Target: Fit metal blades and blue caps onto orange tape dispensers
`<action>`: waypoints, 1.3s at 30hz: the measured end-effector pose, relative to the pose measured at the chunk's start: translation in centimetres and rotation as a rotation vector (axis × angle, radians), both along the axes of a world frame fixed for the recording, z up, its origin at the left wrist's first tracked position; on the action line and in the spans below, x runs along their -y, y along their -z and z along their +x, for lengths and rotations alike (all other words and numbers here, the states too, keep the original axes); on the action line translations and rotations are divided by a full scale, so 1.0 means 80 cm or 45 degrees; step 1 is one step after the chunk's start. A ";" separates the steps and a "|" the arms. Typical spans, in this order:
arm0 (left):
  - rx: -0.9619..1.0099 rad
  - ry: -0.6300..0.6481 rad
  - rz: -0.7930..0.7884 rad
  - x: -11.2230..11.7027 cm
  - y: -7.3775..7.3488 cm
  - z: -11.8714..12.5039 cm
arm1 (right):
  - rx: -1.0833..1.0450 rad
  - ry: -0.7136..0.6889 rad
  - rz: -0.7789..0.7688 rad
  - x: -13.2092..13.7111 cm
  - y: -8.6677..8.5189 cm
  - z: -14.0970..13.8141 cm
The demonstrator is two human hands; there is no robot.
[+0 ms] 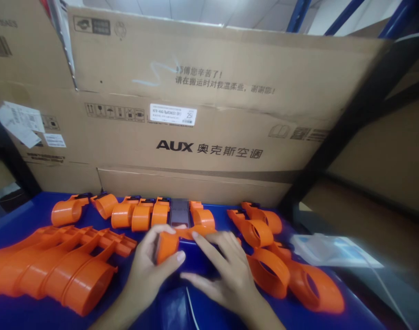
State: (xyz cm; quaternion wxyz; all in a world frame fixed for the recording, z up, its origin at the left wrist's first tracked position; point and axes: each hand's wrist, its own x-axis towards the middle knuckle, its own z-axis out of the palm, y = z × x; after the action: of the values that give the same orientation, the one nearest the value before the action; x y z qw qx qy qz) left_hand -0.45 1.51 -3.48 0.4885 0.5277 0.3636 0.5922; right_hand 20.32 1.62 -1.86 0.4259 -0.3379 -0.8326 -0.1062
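Note:
My left hand (149, 266) is closed around an orange plastic ring-shaped part (168, 245) on the blue table (30, 211). My right hand (223, 270) lies beside it with fingers stretched out, its fingertips touching the part's long orange arm (195, 233). A dark grey rectangular piece (179, 214) sits just behind the held part.
A nested stack of orange parts (58, 266) lies at the left. A row of orange rings (127, 213) runs along the back. More orange rings (285, 270) lie at the right, with a clear plastic bag (329, 250) beyond. Big cardboard boxes (209, 114) wall off the back.

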 end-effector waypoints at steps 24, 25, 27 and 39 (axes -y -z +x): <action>0.572 -0.035 -0.522 -0.012 -0.010 0.006 | -0.226 -0.337 -0.460 0.005 -0.019 0.017; 0.589 -0.039 -0.538 -0.014 -0.011 0.005 | -0.188 -0.328 -0.423 0.004 -0.018 0.017; 0.621 -0.043 -0.558 -0.016 -0.012 0.003 | -0.149 -0.321 -0.368 0.002 -0.015 0.016; 0.537 0.359 -0.573 -0.017 -0.003 -0.003 | -1.146 -0.030 -0.475 -0.024 -0.006 0.017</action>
State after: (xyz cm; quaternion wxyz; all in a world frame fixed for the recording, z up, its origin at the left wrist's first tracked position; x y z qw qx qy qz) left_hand -0.67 2.87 -3.22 0.7344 0.3175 0.2995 0.5198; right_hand 21.72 3.52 -1.36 0.6771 -0.4114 -0.5742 0.2062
